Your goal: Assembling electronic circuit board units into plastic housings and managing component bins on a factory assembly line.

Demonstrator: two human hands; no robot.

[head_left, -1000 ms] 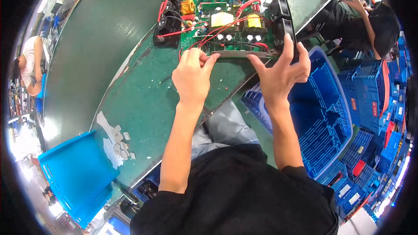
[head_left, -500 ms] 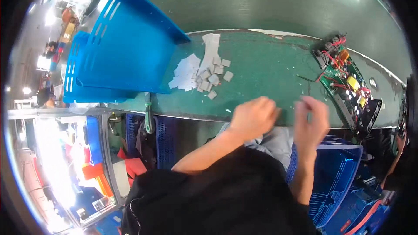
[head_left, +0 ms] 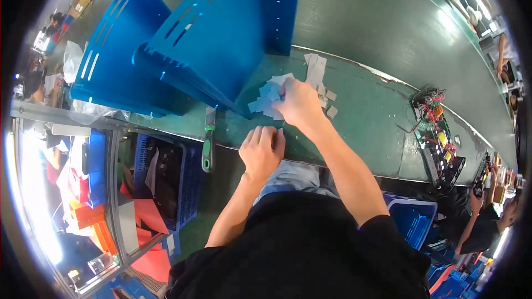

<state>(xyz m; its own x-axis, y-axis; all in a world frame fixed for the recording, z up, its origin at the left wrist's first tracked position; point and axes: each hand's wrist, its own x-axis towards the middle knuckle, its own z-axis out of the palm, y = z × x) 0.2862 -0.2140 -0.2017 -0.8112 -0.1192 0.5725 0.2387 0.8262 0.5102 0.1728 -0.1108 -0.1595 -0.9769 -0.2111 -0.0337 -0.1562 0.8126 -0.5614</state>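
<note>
My right hand reaches over the bench, its fingertips pinched together at white label-like sheets; what they pinch, if anything, is hidden. A narrow white strip lies just beyond that hand. Small grey square pads rest beside it, others of the pile being hidden behind the hand. My left hand is at the bench's near edge, fingers curled in; whatever is inside does not show. To its left, a scraper with a green and black handle sticks out over the edge.
Two blue plastic bins stand on the left of the green bench. A circuit board assembly with red wires lies at right. Below the bench are blue crates. Other people work at far right.
The view has turned, so the bench things sit differently. My right hand has moved left from the near edge onto the white sheets and pads. My left hand stays near the edge, further left.
</note>
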